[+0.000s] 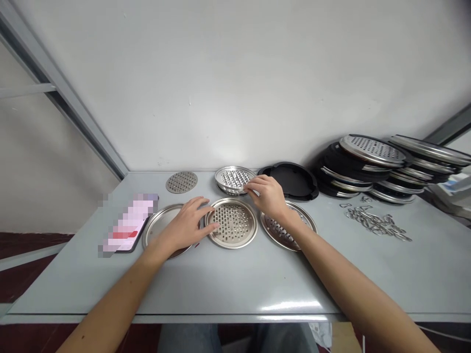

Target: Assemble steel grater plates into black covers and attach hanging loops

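At the back of the table, my right hand (270, 196) pinches the right rim of a round metal grater disc (232, 177), the top one of a small stack. My left hand (189, 221) is open, its fingers apart, above a round metal plate (162, 223) and at the left rim of the middle grater disc (235, 226). Another grater disc (277, 235) lies to the right, partly hidden under my right wrist. A flat oval-looking perforated plate (181, 182) without a raised rim lies at the back left.
Behind my right hand is a black round tray (294, 181). Stacks of black holders with metal discs (362, 169) stand at the back right, against the wall. Several metal clips (379, 223) lie before them. A phone (128, 225), partly blurred, lies at the left.
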`<state>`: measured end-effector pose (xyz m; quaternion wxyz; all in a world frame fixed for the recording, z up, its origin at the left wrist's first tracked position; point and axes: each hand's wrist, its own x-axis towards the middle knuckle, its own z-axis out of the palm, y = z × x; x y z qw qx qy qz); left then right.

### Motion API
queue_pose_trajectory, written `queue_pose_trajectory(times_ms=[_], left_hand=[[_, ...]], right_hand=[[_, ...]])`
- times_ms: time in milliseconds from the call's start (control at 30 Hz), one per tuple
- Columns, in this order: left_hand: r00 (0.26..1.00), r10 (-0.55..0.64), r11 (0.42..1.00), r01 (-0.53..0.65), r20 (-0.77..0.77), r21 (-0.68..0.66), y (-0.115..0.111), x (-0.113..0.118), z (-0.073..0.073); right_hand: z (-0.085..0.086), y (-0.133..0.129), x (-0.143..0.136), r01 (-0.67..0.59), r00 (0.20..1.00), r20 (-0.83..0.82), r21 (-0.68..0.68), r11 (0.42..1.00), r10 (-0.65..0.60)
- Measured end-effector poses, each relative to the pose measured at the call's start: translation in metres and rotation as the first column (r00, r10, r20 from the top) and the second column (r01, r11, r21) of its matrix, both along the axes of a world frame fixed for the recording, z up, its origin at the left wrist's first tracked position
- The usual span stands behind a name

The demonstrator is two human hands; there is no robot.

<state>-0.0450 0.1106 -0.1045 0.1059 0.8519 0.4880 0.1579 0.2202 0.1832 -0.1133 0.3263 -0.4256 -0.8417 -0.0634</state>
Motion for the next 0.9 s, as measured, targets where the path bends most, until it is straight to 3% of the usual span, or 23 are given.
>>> queue_pose_trajectory(times_ms=[200, 300, 367, 467, 567, 667, 900], left_hand=[[0.999, 0.021, 1.0, -0.022, -0.027, -0.015, -0.001, 0.002, 0.005], [1.0, 0.025, 1.0, -0.025, -0.001, 0.006, -0.001, 0.001, 0.002], [0.999, 0.025, 0.999, -0.026, 0.02, 0.03, 0.0, 0.001, -0.001], [1.0, 0.018, 0.999, -0.019, 0.022, 0.046, 0.001, 0.001, -0.004], [0.999, 0.03, 0.998, -0.031, 0.017, 0.048, 0.002, 0.002, -0.007], [0.999, 0.039, 0.998, -0.039, 0.014, 0.046, 0.003, 0.002, -0.008], [1.0, 0.017, 0.998, -0.019, 0.023, 0.063, 0.005, 0.002, -0.008]], right_hand=[[0.012, -0.003, 0.005, -0.017, 0.997, -0.079, 0.04, 0.999, 0.02], [0.031, -0.008, 0.021, -0.018, 0.976, -0.217, 0.054, 0.998, 0.029], [0.044, -0.013, 0.035, 0.047, 0.924, -0.381, 0.059, 0.997, -0.021], [0.052, -0.018, 0.048, 0.074, 0.869, -0.494, 0.051, 0.996, -0.039], [0.042, -0.017, 0.046, -0.004, 0.9, -0.433, 0.093, 0.996, 0.044], [0.024, -0.012, 0.035, -0.065, 0.957, -0.272, 0.149, 0.987, 0.104], [0.004, -0.003, 0.019, 0.006, 0.999, -0.038, 0.15, 0.989, 0.0]])
